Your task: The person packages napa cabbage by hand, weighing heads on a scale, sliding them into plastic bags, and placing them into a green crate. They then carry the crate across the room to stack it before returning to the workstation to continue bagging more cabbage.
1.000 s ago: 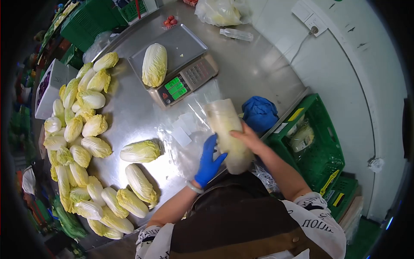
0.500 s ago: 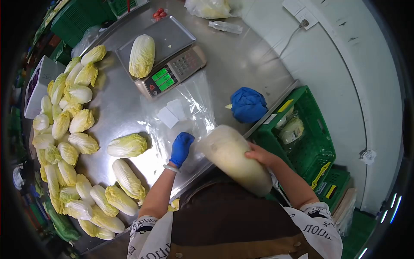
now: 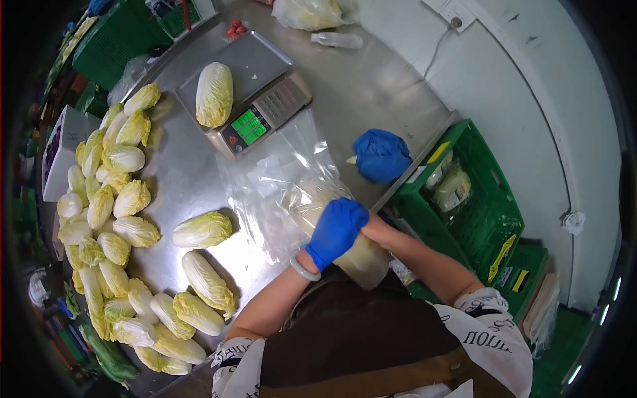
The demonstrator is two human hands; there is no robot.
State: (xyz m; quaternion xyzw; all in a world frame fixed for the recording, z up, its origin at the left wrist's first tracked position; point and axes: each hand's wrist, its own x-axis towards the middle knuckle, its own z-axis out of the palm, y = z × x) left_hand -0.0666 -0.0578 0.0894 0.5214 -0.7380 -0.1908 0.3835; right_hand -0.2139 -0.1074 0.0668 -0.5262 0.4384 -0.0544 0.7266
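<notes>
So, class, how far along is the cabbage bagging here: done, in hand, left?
Done: wrapped cabbages in the crate. In hand: the left hand grips a bagged cabbage, right hand mostly hidden behind it. Left: one cabbage on the scale, plus the loose pile.

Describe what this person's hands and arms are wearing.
The left hand wears a bright blue glove, with a pale bangle at the wrist. The right hand is ungloved and largely hidden behind the left. Both forearms are uncovered. Short white sleeves with black lettering end near the elbows, beside a dark brown top.
</notes>
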